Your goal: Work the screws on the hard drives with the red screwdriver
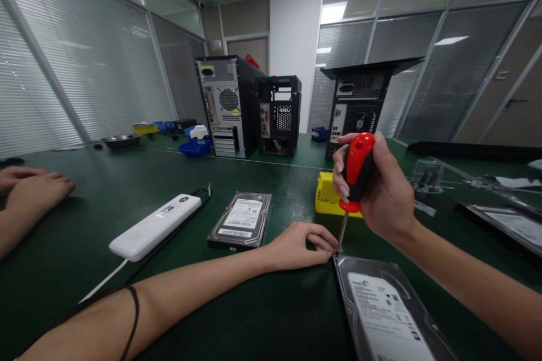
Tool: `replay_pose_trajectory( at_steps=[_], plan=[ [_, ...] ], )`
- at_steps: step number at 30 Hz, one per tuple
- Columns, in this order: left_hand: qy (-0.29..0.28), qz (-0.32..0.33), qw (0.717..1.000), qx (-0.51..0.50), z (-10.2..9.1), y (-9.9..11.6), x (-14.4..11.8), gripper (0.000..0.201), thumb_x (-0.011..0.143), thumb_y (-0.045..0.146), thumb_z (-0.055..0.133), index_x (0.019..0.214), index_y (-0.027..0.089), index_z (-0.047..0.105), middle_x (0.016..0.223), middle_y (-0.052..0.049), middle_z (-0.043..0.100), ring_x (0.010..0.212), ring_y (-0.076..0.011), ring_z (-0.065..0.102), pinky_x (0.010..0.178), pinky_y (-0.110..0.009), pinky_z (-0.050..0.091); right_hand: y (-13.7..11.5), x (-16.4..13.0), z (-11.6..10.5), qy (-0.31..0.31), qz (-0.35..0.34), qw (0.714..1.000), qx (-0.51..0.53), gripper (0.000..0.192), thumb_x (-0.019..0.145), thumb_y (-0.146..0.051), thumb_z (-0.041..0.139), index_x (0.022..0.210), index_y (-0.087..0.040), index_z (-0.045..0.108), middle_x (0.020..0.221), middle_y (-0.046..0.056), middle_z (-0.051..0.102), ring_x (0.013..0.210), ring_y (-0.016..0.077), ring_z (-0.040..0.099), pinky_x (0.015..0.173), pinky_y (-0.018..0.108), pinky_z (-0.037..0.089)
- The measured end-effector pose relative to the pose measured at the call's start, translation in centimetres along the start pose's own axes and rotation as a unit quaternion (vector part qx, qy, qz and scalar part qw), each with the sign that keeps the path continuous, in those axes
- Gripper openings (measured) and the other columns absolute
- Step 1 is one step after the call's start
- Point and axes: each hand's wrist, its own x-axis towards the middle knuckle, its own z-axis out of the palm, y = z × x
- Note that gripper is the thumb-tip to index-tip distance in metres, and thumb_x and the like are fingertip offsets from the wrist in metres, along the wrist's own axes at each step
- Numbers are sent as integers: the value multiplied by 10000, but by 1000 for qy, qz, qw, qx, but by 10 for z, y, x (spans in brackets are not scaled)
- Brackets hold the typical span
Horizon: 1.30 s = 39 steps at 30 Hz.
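Observation:
My right hand (381, 192) grips a screwdriver (357, 172) with a red and black handle, held upright. Its metal tip meets the far left corner of a hard drive (381, 310) lying label up on the green table (127, 192) in front of me. My left hand (300, 245) rests on the table beside that corner, its fingertips pinched at the screwdriver tip. I cannot tell if they hold a screw.
A second hard drive (241, 220) and a white power bank (154, 227) with cable lie to the left. A yellow box (328, 197) sits behind my right hand. Three computer cases (231, 104) stand at the back. Another person's hands (29, 186) rest at the left edge.

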Motion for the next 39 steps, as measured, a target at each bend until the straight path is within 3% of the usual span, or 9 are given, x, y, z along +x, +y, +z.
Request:
replay_pose_trajectory(
  at_steps=[5, 9, 13, 16, 22, 26, 30, 33, 39],
  plan=[
    [-1, -2, 1000, 0, 0, -1, 0, 248, 723, 112, 574, 964, 112, 632, 944, -95, 699, 881, -174, 671, 802, -257, 506, -6, 1, 1, 21, 4, 1000, -3, 103, 838, -302, 521, 857, -202, 507, 794, -7, 530, 499, 78, 494, 420, 212, 393],
    [-2, -6, 1000, -2, 0, 0, 0, 250, 729, 128, 583, 973, 113, 631, 950, -95, 698, 892, -174, 670, 806, -258, 507, -10, 3, 0, 10, -7, 999, -31, 182, 789, -196, 603, 838, -231, 432, 714, -48, 537, 445, 65, 474, 398, 186, 367],
    [-1, -9, 1000, -3, 1, 1, 0, 247, 726, 125, 582, 968, 111, 632, 949, -97, 699, 881, -174, 671, 810, -266, 510, -9, 4, -2, 2, -10, 1000, -6, 132, 863, -356, 494, 925, -243, 464, 653, -43, 507, 436, 81, 451, 394, 203, 354],
    [-2, -10, 1000, -4, 1, 1, 0, 245, 723, 117, 583, 963, 109, 631, 958, -97, 698, 882, -172, 670, 815, -266, 511, -8, 3, -3, -9, 8, 1000, 0, 268, 906, -396, 367, 941, -199, 545, 711, -1, 516, 501, 95, 485, 432, 224, 392],
    [-5, -7, 1000, -4, 0, 0, -1, 243, 734, 129, 592, 974, 115, 629, 958, -89, 695, 895, -172, 666, 822, -268, 511, -8, 3, -3, 21, 9, 1000, -11, 139, 835, -332, 544, 838, -193, 539, 812, 5, 552, 574, 94, 545, 463, 215, 435],
    [-7, -8, 1000, -3, -1, 2, -2, 248, 738, 140, 595, 982, 110, 629, 944, -98, 696, 886, -177, 667, 822, -278, 513, -8, 5, -3, 20, 6, 999, -25, 203, 778, -229, 637, 843, -245, 446, 691, -51, 551, 452, 80, 488, 396, 199, 388],
    [-6, -8, 1000, -2, -1, 4, -1, 248, 737, 132, 586, 979, 100, 629, 960, -114, 696, 886, -183, 669, 830, -289, 510, -9, 5, -5, 0, 14, 1000, -7, 113, 843, -341, 533, 892, -244, 508, 630, -38, 493, 414, 83, 424, 360, 209, 313],
    [-4, -6, 1000, 0, 0, 2, 0, 237, 740, 129, 577, 968, 100, 630, 960, -114, 697, 896, -186, 667, 833, -289, 505, -10, 4, -7, -12, 20, 1000, 6, 261, 894, -379, 387, 896, -215, 590, 687, 10, 502, 488, 110, 463, 423, 252, 365],
    [-2, -2, 1000, 4, 0, -2, 0, 227, 765, 168, 584, 979, 109, 629, 948, -101, 699, 899, -179, 668, 827, -274, 502, -10, 4, -6, 20, 19, 999, -17, 148, 822, -347, 550, 790, -203, 566, 745, 11, 536, 553, 112, 513, 457, 239, 433]
  ],
)
